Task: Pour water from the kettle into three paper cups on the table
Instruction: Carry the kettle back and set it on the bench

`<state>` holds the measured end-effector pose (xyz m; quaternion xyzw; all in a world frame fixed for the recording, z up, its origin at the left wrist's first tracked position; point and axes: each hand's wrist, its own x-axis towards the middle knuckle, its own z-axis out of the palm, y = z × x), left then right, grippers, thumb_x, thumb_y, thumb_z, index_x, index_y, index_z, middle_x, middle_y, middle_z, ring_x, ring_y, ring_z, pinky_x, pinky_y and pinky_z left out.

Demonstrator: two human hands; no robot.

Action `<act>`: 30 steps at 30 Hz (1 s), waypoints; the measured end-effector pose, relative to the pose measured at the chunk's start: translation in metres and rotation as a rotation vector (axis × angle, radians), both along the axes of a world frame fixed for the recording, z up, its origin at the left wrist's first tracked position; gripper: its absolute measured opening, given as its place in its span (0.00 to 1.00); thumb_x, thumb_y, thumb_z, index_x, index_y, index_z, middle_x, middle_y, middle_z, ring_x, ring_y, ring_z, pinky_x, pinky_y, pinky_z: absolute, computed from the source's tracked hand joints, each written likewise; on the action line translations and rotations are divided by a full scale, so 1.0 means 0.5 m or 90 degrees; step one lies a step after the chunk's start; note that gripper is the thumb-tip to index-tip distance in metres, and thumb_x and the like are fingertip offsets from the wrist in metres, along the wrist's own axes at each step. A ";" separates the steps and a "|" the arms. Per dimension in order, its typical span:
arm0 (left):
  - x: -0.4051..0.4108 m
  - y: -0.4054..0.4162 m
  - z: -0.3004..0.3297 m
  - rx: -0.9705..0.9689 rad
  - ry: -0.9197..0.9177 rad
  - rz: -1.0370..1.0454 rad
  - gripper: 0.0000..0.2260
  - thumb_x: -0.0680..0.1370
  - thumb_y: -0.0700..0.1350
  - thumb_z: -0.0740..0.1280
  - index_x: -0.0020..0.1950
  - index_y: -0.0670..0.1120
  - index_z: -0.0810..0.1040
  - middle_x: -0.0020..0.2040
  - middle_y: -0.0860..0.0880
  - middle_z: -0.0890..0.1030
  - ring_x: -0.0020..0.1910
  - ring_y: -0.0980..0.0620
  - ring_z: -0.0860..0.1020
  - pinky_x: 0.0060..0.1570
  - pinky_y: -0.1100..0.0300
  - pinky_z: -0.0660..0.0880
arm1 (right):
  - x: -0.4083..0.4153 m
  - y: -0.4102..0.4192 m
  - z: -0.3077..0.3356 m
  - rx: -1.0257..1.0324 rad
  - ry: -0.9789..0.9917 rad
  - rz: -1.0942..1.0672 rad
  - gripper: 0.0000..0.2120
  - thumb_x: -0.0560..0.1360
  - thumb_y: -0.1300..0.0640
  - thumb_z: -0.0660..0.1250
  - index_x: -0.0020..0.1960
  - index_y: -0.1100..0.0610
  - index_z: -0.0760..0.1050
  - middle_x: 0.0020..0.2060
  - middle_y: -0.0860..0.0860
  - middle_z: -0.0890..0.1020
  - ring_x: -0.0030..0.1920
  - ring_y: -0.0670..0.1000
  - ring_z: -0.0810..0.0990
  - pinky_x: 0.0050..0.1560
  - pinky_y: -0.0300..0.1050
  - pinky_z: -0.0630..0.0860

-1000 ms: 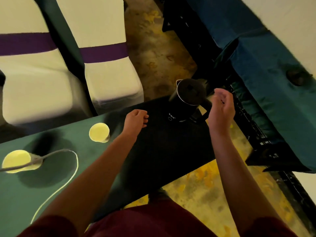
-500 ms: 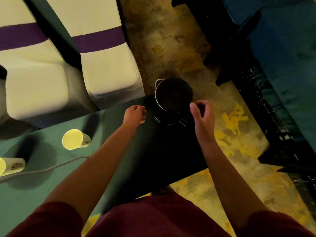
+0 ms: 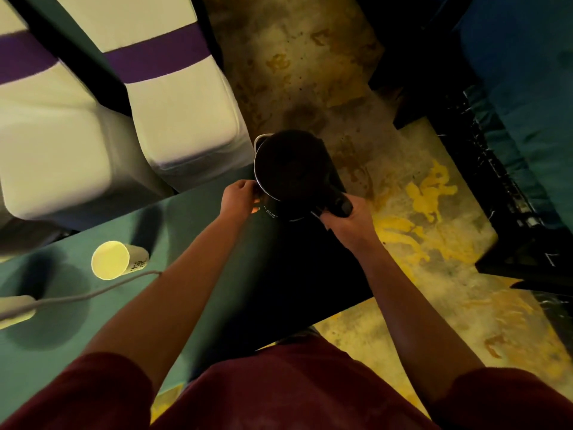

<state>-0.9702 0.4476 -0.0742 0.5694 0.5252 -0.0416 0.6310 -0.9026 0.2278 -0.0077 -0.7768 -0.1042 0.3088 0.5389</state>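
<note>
Table (image 3: 192, 274), green cloth: far edge beside two white chair covers (image 3: 173, 119); right end drops to patterned floor (image 3: 418, 212). Paper cups, two in view: one (image 3: 14, 310) cut by the left frame edge under a white cable (image 3: 93, 293), one (image 3: 116, 259) standing apart. Left hand (image 3: 238, 197): fingers curled against the kettle's side. Kettle (image 3: 291, 172), one, black, at the table's right end. Right hand (image 3: 344, 217): wrapped round the handle, where half a second ago it only reached.
</note>
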 end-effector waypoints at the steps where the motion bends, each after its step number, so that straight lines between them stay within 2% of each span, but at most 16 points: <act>1: 0.003 0.000 0.001 -0.011 0.004 0.005 0.12 0.82 0.43 0.59 0.41 0.49 0.78 0.40 0.45 0.79 0.35 0.50 0.78 0.39 0.56 0.78 | 0.003 0.001 0.000 0.015 0.004 -0.002 0.12 0.65 0.61 0.68 0.29 0.49 0.68 0.20 0.41 0.71 0.22 0.39 0.68 0.27 0.36 0.63; 5: 0.009 0.001 -0.002 -0.031 0.025 0.020 0.13 0.82 0.41 0.58 0.41 0.47 0.76 0.39 0.45 0.78 0.36 0.48 0.78 0.37 0.55 0.78 | 0.012 0.019 0.009 0.057 0.030 -0.030 0.15 0.67 0.63 0.68 0.29 0.51 0.64 0.21 0.42 0.66 0.23 0.42 0.63 0.26 0.36 0.59; 9: 0.004 -0.006 -0.005 -0.054 0.028 0.055 0.14 0.82 0.41 0.58 0.38 0.44 0.75 0.37 0.42 0.77 0.32 0.46 0.75 0.34 0.56 0.75 | 0.023 0.052 0.033 0.076 0.003 -0.049 0.19 0.68 0.67 0.68 0.28 0.51 0.62 0.21 0.42 0.65 0.23 0.44 0.63 0.25 0.36 0.60; 12: -0.002 -0.015 0.003 -0.103 0.025 0.084 0.12 0.82 0.45 0.58 0.43 0.45 0.77 0.41 0.42 0.79 0.35 0.45 0.79 0.40 0.52 0.80 | 0.027 0.072 0.055 0.077 -0.036 -0.050 0.17 0.66 0.65 0.68 0.27 0.52 0.63 0.22 0.43 0.65 0.25 0.46 0.62 0.27 0.39 0.59; 15: -0.005 -0.016 0.013 -0.134 0.012 0.119 0.13 0.83 0.47 0.56 0.49 0.44 0.78 0.47 0.40 0.80 0.42 0.42 0.81 0.40 0.51 0.82 | 0.024 0.081 0.079 0.101 -0.059 -0.052 0.13 0.66 0.65 0.68 0.29 0.60 0.65 0.25 0.50 0.66 0.27 0.49 0.63 0.28 0.44 0.59; 17: -0.007 -0.017 0.028 -0.171 -0.011 0.163 0.14 0.83 0.49 0.55 0.51 0.43 0.77 0.46 0.41 0.80 0.41 0.44 0.81 0.38 0.51 0.83 | 0.018 0.086 0.101 0.123 -0.079 -0.036 0.13 0.66 0.66 0.68 0.29 0.67 0.64 0.25 0.53 0.66 0.27 0.50 0.63 0.28 0.45 0.58; 18: -0.008 -0.017 0.037 -0.197 -0.030 0.191 0.14 0.83 0.51 0.56 0.50 0.44 0.77 0.46 0.43 0.81 0.41 0.45 0.81 0.42 0.49 0.83 | 0.014 0.088 0.114 0.137 -0.087 -0.030 0.14 0.65 0.67 0.67 0.30 0.69 0.63 0.25 0.53 0.65 0.27 0.50 0.63 0.27 0.47 0.57; 20: -0.010 -0.017 0.061 -0.253 -0.094 0.243 0.15 0.82 0.53 0.57 0.52 0.47 0.79 0.49 0.46 0.84 0.49 0.46 0.82 0.59 0.46 0.78 | 0.009 0.089 0.139 0.169 -0.074 -0.031 0.13 0.65 0.67 0.66 0.30 0.70 0.62 0.25 0.53 0.65 0.27 0.51 0.61 0.27 0.49 0.56; 21: -0.011 -0.016 0.076 -0.278 -0.135 0.267 0.16 0.82 0.54 0.57 0.55 0.47 0.80 0.52 0.46 0.85 0.54 0.46 0.82 0.63 0.46 0.76 | 0.006 0.089 0.152 0.182 -0.061 -0.030 0.13 0.65 0.67 0.65 0.30 0.69 0.62 0.25 0.53 0.64 0.27 0.52 0.61 0.28 0.48 0.56; 22: -0.015 -0.015 0.093 -0.296 -0.175 0.287 0.17 0.81 0.54 0.58 0.58 0.47 0.81 0.55 0.46 0.85 0.58 0.46 0.82 0.64 0.48 0.75 | 0.003 0.088 0.165 0.196 -0.050 -0.023 0.12 0.64 0.66 0.65 0.29 0.68 0.62 0.25 0.53 0.65 0.27 0.51 0.61 0.28 0.47 0.56; 23: -0.019 -0.014 0.112 -0.308 -0.209 0.297 0.17 0.81 0.54 0.58 0.59 0.47 0.81 0.57 0.45 0.85 0.59 0.45 0.82 0.63 0.49 0.76 | 0.000 0.087 0.176 0.210 -0.044 -0.012 0.11 0.63 0.65 0.65 0.28 0.65 0.63 0.24 0.52 0.65 0.26 0.51 0.61 0.28 0.44 0.56; 25: -0.028 -0.012 0.149 -0.321 -0.252 0.295 0.18 0.81 0.54 0.58 0.58 0.47 0.82 0.55 0.45 0.85 0.54 0.46 0.84 0.56 0.52 0.79 | -0.005 0.084 0.194 0.230 -0.050 0.013 0.10 0.63 0.62 0.65 0.27 0.59 0.64 0.22 0.49 0.65 0.25 0.49 0.62 0.28 0.42 0.58; 28: -0.051 -0.017 0.192 -0.317 -0.278 0.297 0.19 0.81 0.55 0.58 0.60 0.46 0.82 0.56 0.45 0.85 0.52 0.46 0.85 0.50 0.53 0.81 | -0.022 0.079 0.217 0.258 -0.059 0.039 0.10 0.63 0.62 0.65 0.28 0.59 0.64 0.22 0.48 0.66 0.24 0.49 0.62 0.29 0.40 0.59; 30: -0.068 -0.028 0.212 -0.312 -0.278 0.312 0.18 0.81 0.55 0.59 0.55 0.47 0.84 0.53 0.45 0.86 0.50 0.47 0.86 0.46 0.54 0.81 | -0.040 0.071 0.230 0.274 -0.061 0.040 0.09 0.63 0.64 0.65 0.28 0.60 0.65 0.22 0.46 0.65 0.24 0.48 0.62 0.28 0.38 0.59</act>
